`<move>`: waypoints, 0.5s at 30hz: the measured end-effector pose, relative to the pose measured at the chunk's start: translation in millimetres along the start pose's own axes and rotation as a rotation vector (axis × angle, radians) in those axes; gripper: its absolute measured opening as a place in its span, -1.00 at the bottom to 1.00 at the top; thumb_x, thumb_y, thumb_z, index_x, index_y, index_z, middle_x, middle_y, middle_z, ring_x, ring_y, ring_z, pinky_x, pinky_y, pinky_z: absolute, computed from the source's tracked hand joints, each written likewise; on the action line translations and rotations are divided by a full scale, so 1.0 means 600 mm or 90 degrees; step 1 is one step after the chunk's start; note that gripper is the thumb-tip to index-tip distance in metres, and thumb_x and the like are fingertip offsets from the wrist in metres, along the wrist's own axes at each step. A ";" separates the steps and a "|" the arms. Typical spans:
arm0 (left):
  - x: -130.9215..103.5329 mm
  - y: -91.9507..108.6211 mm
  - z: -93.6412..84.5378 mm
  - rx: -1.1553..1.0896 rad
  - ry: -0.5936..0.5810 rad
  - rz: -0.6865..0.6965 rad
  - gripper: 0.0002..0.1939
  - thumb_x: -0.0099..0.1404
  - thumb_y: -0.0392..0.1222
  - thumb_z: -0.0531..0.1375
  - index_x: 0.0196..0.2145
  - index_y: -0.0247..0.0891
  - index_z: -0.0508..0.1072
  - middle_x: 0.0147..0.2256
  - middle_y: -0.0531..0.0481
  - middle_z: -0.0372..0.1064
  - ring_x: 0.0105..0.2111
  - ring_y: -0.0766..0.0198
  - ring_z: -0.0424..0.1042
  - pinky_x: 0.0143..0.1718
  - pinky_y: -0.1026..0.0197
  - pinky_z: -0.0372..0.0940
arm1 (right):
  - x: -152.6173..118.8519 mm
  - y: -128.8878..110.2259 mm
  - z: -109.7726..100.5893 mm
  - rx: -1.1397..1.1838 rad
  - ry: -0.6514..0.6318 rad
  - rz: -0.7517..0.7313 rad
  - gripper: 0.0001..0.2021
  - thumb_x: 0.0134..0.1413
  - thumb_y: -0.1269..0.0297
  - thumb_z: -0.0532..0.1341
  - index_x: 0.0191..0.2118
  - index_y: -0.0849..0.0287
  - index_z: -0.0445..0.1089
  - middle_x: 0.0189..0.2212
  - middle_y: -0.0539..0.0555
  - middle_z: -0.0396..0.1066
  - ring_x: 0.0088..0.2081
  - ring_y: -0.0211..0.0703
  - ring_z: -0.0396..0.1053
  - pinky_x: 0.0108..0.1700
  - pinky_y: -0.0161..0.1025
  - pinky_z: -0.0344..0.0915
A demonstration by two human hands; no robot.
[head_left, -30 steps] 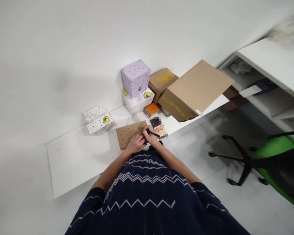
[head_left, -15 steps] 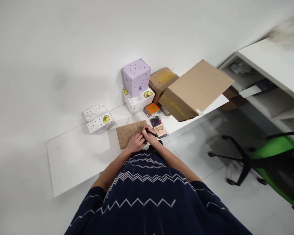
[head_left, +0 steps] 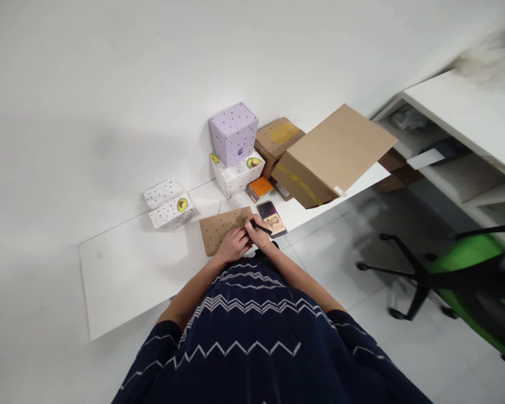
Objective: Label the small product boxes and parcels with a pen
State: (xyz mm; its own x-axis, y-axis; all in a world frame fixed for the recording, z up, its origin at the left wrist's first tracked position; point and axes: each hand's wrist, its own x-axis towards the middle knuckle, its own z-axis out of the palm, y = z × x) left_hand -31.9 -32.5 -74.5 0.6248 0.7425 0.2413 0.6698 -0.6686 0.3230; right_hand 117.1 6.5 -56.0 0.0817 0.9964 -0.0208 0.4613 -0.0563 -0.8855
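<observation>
A flat brown cardboard piece [head_left: 219,229] with dark dots lies on the table just in front of my body; I cannot tell if it is a box or a sheet. My left hand [head_left: 234,244] rests on its near right part, fingers stretched out flat over the surface. Beside it, my right hand [head_left: 257,233] grips a black pen [head_left: 261,228] over the cardboard's right end. The pen's tip is hidden by my fingers. Close to the right of that hand lies a dark phone [head_left: 271,217] with a picture on its back.
A lilac box [head_left: 234,132] stands on a white avocado-print box [head_left: 238,177]. Behind the phone lies an orange box [head_left: 260,188]. Brown cartons [head_left: 340,151] fill the table's right part. Another white box [head_left: 174,212] sits left, a green chair [head_left: 467,264] right, by white shelving [head_left: 480,112].
My hands and the cardboard stay nearly in place, with the pen shifting slightly in my right hand. The view has moved a little.
</observation>
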 end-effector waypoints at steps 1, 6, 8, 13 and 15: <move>0.000 0.000 0.000 -0.001 0.000 0.001 -0.67 0.39 -0.05 0.14 -0.02 -0.30 0.49 0.06 -0.23 0.41 0.11 0.02 0.35 0.16 -0.06 0.31 | 0.000 0.003 0.001 0.020 0.010 0.008 -0.79 0.08 0.06 0.04 -0.35 0.08 0.25 -0.49 -0.01 0.37 -0.42 -0.12 0.37 -0.21 -0.16 0.38; 0.001 0.001 -0.007 -0.011 -0.021 -0.001 -0.68 0.39 -0.05 0.14 -0.01 -0.25 0.48 -0.01 -0.21 0.45 0.11 0.05 0.36 0.16 -0.06 0.31 | 0.015 0.030 -0.012 0.164 0.104 0.100 -0.68 0.14 0.00 0.01 -0.17 0.13 0.27 -0.46 -0.02 0.40 -0.48 -0.19 0.38 -0.34 -0.23 0.38; -0.001 0.001 -0.011 -0.001 -0.014 -0.004 -0.67 0.40 -0.05 0.12 0.00 -0.25 0.48 -0.01 -0.21 0.45 0.10 0.05 0.37 0.15 -0.05 0.31 | 0.026 0.050 -0.025 0.118 0.119 0.129 -0.67 0.17 0.02 -0.01 -0.18 0.16 0.31 -0.42 0.03 0.44 -0.45 -0.18 0.42 -0.37 -0.25 0.37; -0.010 0.001 -0.022 0.027 -0.001 -0.047 -0.67 0.39 -0.05 0.14 0.03 -0.18 0.48 0.00 -0.17 0.47 0.11 0.02 0.37 0.12 -0.06 0.30 | 0.046 0.099 -0.041 -0.261 -0.151 0.201 -0.82 0.09 0.33 0.11 -0.28 0.25 0.44 -0.42 0.16 0.50 -0.31 -0.06 0.49 -0.28 -0.26 0.36; -0.014 0.001 -0.025 0.038 0.002 -0.056 -0.68 0.38 -0.05 0.15 0.03 -0.16 0.49 0.00 -0.16 0.48 0.10 0.00 0.37 0.11 -0.07 0.28 | 0.048 0.108 -0.035 -0.318 -0.214 0.211 -0.90 0.01 0.39 0.21 -0.35 0.27 0.47 -0.42 0.21 0.52 -0.26 -0.01 0.50 -0.23 -0.24 0.35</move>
State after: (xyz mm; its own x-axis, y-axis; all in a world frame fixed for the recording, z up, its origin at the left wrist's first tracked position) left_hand -42.6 -38.4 -62.9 0.5609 0.7987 0.2179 0.7448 -0.6017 0.2884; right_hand 167.7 30.3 -104.3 0.0482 0.8823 -0.4682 0.8177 -0.3041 -0.4889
